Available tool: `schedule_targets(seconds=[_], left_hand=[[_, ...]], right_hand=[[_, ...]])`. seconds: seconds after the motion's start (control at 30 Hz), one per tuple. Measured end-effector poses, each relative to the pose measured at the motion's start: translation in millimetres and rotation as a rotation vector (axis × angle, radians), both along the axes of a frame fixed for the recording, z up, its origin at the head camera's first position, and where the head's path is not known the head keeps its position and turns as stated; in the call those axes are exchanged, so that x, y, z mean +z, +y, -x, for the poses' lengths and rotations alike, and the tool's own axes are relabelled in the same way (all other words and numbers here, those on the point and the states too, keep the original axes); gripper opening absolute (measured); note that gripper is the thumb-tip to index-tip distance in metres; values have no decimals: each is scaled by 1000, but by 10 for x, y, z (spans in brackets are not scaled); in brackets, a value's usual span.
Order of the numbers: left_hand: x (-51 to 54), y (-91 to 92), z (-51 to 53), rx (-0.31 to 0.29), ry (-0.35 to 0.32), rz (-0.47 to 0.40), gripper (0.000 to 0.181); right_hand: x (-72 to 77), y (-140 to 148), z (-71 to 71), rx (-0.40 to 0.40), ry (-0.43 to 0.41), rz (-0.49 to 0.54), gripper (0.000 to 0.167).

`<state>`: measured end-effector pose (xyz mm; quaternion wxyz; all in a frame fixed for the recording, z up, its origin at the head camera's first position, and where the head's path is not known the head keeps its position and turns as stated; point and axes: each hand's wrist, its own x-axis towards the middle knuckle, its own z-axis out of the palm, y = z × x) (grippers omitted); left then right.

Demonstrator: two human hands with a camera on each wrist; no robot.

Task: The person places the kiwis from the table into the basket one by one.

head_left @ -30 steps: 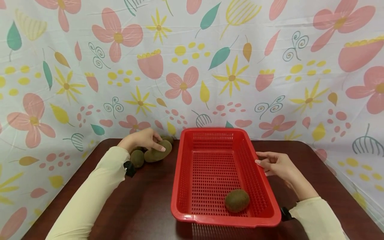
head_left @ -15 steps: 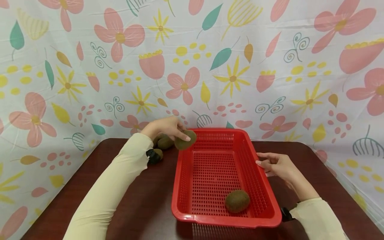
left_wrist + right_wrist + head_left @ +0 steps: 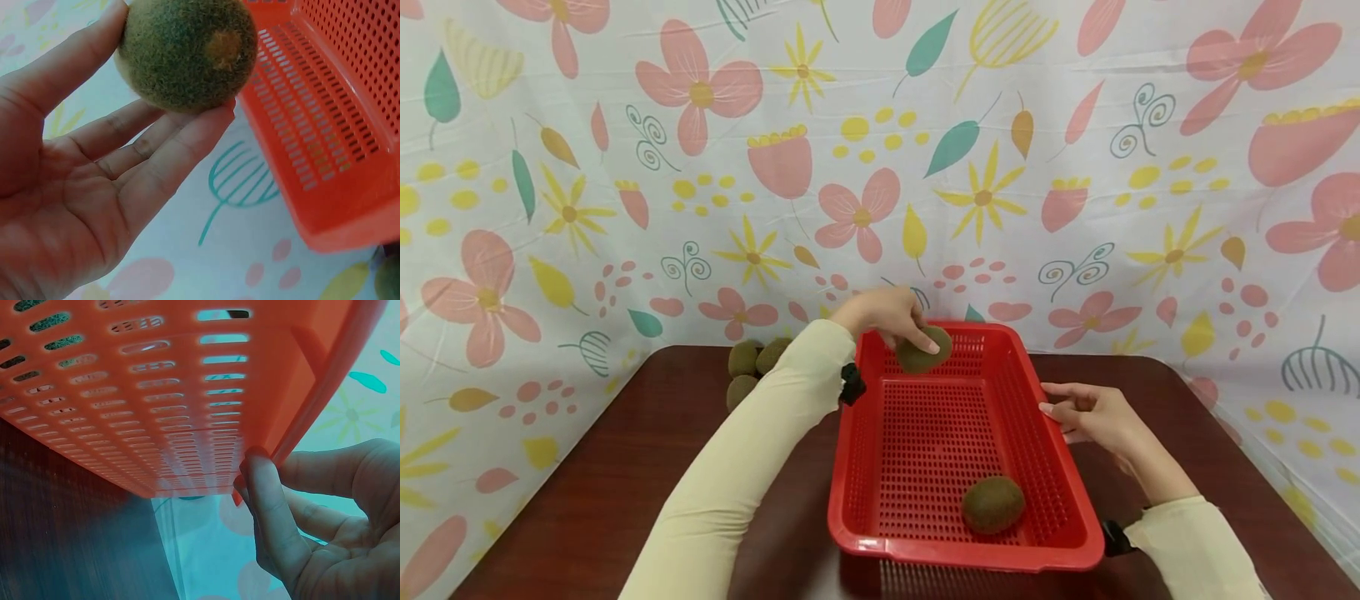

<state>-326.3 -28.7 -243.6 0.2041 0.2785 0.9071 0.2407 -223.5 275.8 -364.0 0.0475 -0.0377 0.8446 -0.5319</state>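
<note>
Thumb and fingertips of my left hand (image 3: 891, 315) pinch a brown fuzzy kiwi (image 3: 919, 358) over the far-left part of the red plastic basket (image 3: 955, 552). In the left wrist view, the fingers lie under the held kiwi (image 3: 181, 56), and the red basket wall (image 3: 325, 125) is beside it. Another kiwi (image 3: 992, 506) lies on the basket floor, near the front right. My right hand (image 3: 1093, 418) grips the basket's right rim; the right wrist view has its thumb and fingers (image 3: 272, 519) pinching that rim from outside.
Several kiwis (image 3: 743, 360) sit in a group at the table's back left, partly hidden by the left sleeve (image 3: 760, 454). The dark brown table (image 3: 610, 475) runs back to a flower-patterned cloth (image 3: 820, 183) hanging behind.
My left hand has picked the kiwi out of the group at the left and carried it rightward, over the basket. The right hand and the basket stay where they were.
</note>
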Motion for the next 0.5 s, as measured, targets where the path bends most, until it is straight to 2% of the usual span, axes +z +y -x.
schedule_targets(seconds=[0.2, 0.5], left_hand=[[-98, 246, 15, 36, -54, 24, 44], [-339, 537, -10, -11, -62, 59, 30]], right_hand=[[2, -2, 1, -1, 1, -1, 64], [7, -4, -1, -5, -5, -2, 64]])
